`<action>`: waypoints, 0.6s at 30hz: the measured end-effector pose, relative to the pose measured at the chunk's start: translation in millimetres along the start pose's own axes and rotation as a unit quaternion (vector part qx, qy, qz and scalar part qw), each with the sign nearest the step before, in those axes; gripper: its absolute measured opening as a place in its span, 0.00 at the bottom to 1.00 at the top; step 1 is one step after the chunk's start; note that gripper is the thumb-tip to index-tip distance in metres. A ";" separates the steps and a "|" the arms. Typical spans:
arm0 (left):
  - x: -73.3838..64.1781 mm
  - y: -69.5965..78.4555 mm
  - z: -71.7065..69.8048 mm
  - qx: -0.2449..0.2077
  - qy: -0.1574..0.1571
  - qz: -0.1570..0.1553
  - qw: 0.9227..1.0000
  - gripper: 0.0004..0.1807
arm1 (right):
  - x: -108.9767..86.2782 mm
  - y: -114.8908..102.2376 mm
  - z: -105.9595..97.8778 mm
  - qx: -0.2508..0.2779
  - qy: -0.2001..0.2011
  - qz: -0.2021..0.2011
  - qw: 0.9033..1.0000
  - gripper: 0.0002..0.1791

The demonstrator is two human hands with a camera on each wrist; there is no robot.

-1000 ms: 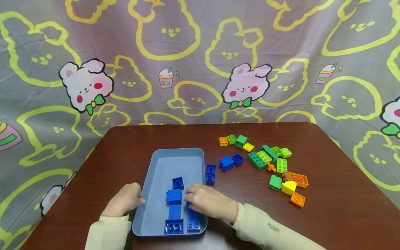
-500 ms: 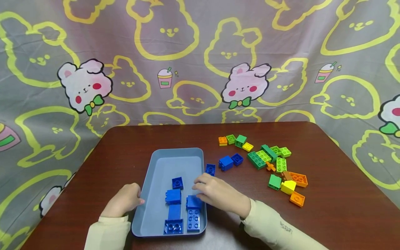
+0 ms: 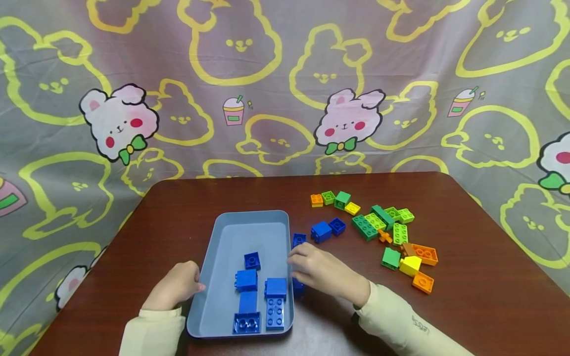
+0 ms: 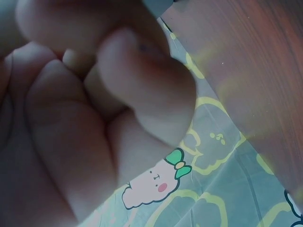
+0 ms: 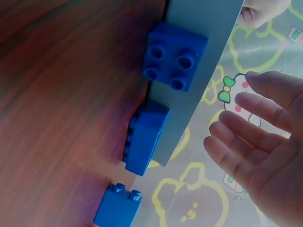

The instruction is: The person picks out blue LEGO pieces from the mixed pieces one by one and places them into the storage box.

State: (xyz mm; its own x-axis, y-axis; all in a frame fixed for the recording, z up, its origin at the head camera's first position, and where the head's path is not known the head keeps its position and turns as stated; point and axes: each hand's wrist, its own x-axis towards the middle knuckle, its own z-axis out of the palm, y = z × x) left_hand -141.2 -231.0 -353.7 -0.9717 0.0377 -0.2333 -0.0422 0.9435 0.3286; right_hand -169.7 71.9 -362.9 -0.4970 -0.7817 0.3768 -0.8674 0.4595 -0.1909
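Observation:
My left hand [image 3: 175,286] is at the left wall of the blue-grey tray [image 3: 218,232], thumb tip over the rim and fingers curled; in the left wrist view the curled fingers [image 4: 147,90] fill much of the picture. My right hand [image 3: 327,272] hovers beside the tray's right rim, holding nothing, its fingers loosely spread in the right wrist view. Inside the tray lie several blue bricks, among them a square one [image 3: 252,260], a studded one [image 3: 275,314] and one above it [image 3: 276,288]. Another blue brick [image 3: 298,287] outside the rim is partly hidden by my right hand.
More blue bricks [image 3: 321,231] lie right of the tray on the brown table [image 3: 178,222]. Green bricks [image 3: 365,227], orange bricks [image 3: 423,283] and a yellow brick [image 3: 410,266] are scattered farther right. A patterned curtain [image 3: 276,99] hangs behind the table.
My right hand has withdrawn to the right, out of the tray and past its right rim, uncovering the blue brick that it touched. My left hand has stayed at the left wall.

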 end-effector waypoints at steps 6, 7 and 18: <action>0.2 -0.1 -0.2 -0.001 0.000 0.000 1.000 0.17 | -6.8 2.3 -0.9 0.018 -0.017 0.018 1.000 0.10; 0.1 -0.1 -0.2 -0.001 -0.001 0.001 1.000 0.18 | -7.8 2.6 -0.9 0.022 -0.022 0.022 0.999 0.10; 1.1 0.5 -1.0 0.004 -0.008 -0.004 1.000 0.17 | -10.5 5.3 0.5 0.040 -0.072 0.032 0.996 0.12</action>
State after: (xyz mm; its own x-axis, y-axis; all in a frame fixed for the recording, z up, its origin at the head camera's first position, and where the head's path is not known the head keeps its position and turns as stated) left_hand -142.5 -230.8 -352.9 -0.9673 0.0356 -0.2512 -0.0481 0.9464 0.3194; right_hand -169.1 82.4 -368.4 -0.5451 -0.8065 0.2291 -0.8299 0.4805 -0.2835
